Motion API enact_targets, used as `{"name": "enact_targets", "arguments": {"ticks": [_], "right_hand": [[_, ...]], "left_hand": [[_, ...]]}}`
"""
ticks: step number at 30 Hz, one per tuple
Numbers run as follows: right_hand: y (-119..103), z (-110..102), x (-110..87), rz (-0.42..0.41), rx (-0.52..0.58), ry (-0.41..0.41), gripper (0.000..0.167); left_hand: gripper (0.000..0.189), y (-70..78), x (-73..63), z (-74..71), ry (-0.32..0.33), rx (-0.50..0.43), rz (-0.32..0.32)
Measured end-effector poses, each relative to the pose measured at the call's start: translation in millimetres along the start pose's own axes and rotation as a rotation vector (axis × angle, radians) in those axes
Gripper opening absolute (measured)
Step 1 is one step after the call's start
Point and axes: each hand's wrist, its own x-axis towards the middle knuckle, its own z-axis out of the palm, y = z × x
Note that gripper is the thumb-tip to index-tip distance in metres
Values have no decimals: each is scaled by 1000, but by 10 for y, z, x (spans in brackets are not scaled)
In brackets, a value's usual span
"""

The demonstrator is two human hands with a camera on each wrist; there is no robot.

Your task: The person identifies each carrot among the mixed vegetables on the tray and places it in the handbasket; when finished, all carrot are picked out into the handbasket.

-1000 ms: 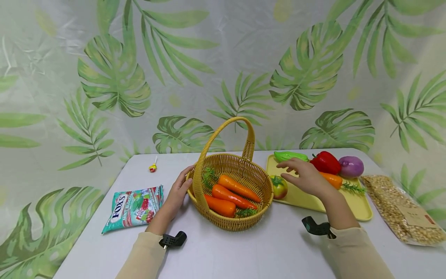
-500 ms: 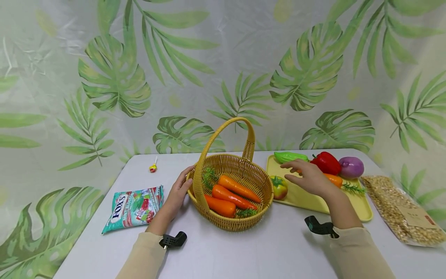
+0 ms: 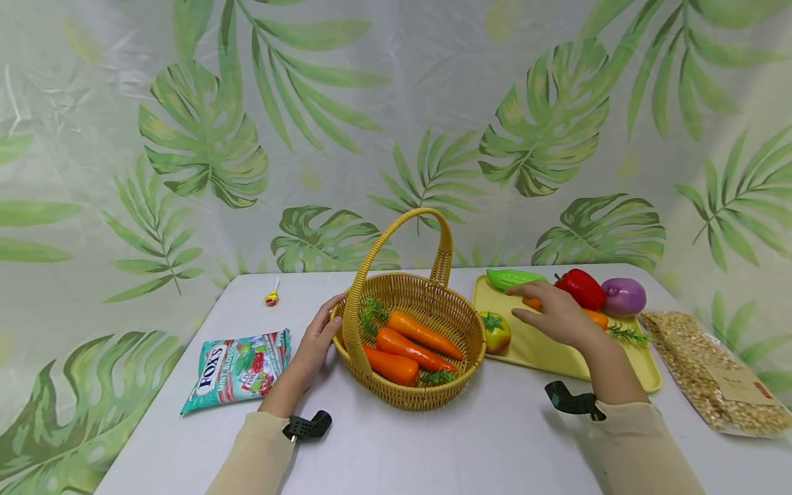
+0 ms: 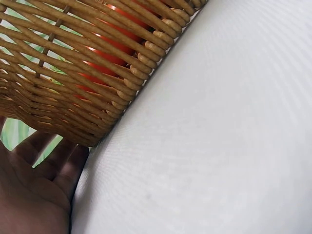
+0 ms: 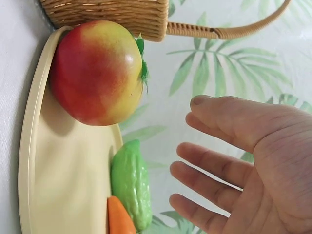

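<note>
My left hand rests against the left side of a yellow wicker basket, fingers extended along its outer wall, thumb at the rim. Inside the basket lie an orange carrot and other carrots with green tops. My right hand hovers above the pale yellow tray, fingers spread and holding nothing. Left of that hand, at the tray's near-left corner, sits a red-yellow tomato with green leaves. Behind the hand are a green bitter melon and a carrot, partly hidden in the head view.
A red bell pepper and a round purple eggplant lie at the tray's back right. A bag of grains is right of the tray. At left are a teal candy bag and a lollipop.
My right hand has drifted slightly to the right over the tray, away from the tomato, showing more of the carrot's tip. The left hand and basket have stayed put.
</note>
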Motion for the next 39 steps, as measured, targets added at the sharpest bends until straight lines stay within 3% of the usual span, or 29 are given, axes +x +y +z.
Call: {"name": "enact_targets", "arguments": {"ticks": [18,39], "right_hand": [[98,-35,-22,30,14,-18,47],[269,47,-74,113,32,-114,61]], "left_hand": [[44,15,5,10,13,14,-24],[44,4,4,8,8,7,-6]]}}
